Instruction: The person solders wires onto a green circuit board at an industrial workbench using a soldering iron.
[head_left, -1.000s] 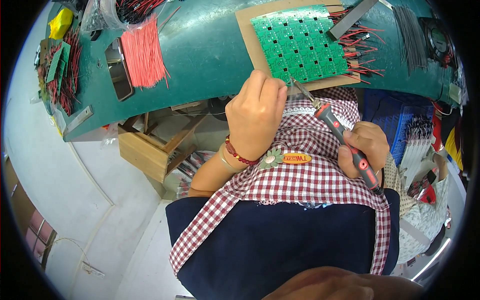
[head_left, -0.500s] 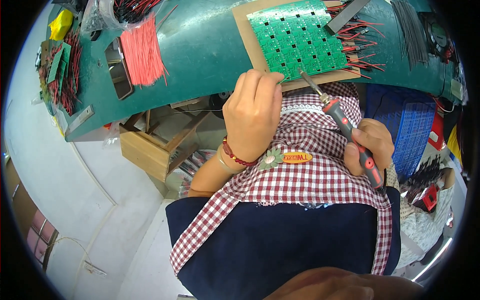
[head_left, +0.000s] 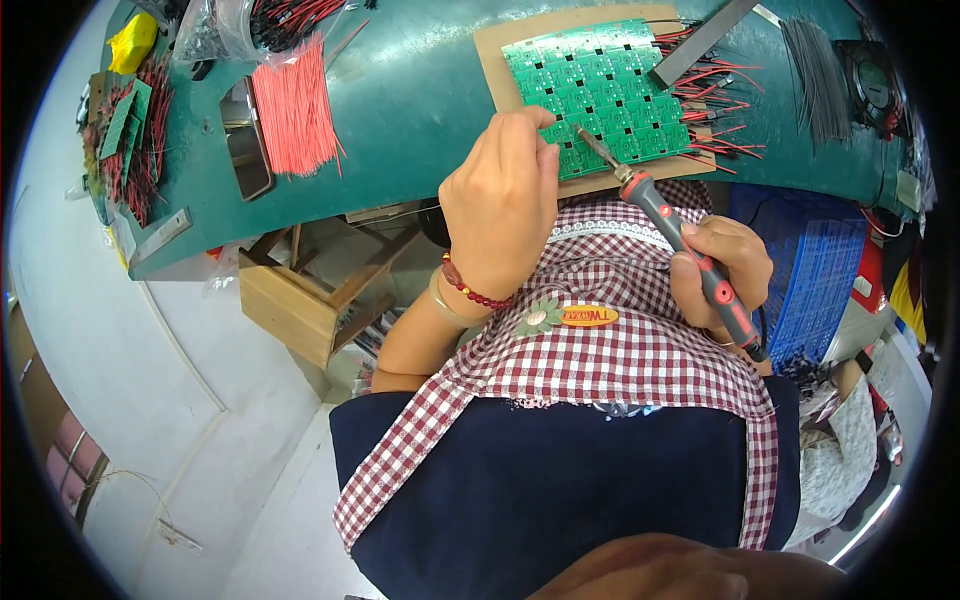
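Observation:
A panel of green circuit boards (head_left: 600,95) lies on a brown cardboard sheet (head_left: 492,65) at the table's front edge. Between the fingers of my right hand (head_left: 738,262) is a grey and red soldering iron (head_left: 655,208), its tip over the panel's lower left part. My left hand (head_left: 505,195) is closed in a pinch at the panel's left edge, close to that tip. Whatever those fingertips hold is too small to make out. Red and black wires (head_left: 720,95) stick out along the panel's right side, under a dark grey bar (head_left: 705,42) laid across its corner.
Left on the green table (head_left: 410,100) are a bundle of red wires (head_left: 297,115), a phone (head_left: 245,140) and wired boards (head_left: 125,125). Black wires (head_left: 815,80) lie far right. Below the table stand a blue crate (head_left: 815,270) and a wooden stool (head_left: 290,305).
My left hand has moved away from me, farther over the panel's left edge. The soldering iron, in my right hand, has shifted left and away, its tip deeper over the panel.

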